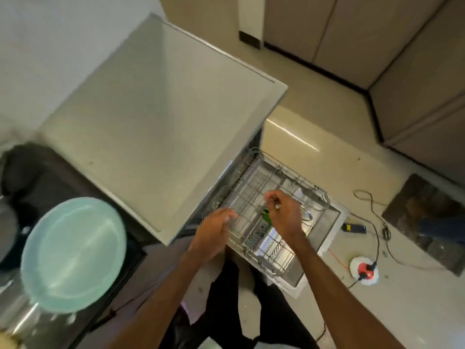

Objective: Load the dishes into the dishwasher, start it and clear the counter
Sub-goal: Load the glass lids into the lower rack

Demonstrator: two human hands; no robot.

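Observation:
A dishwasher stands open below the counter, its wire rack (289,180) pulled out over the lowered door (334,222). My right hand (284,212) hovers over the rack and pinches a thin metal utensil (305,212) whose looped end points right. A green item (266,213) lies in the rack just under that hand. My left hand (216,229) is at the rack's near left edge, fingers relaxed and holding nothing. A large pale green plate (73,253) rests at the lower left on the dark sink area.
The bare grey countertop (156,117) fills the middle of the view. On the floor to the right lie black cables (377,222), a white and red power socket (363,270) and a dark mat (427,222). Beige cabinets (377,34) line the far wall.

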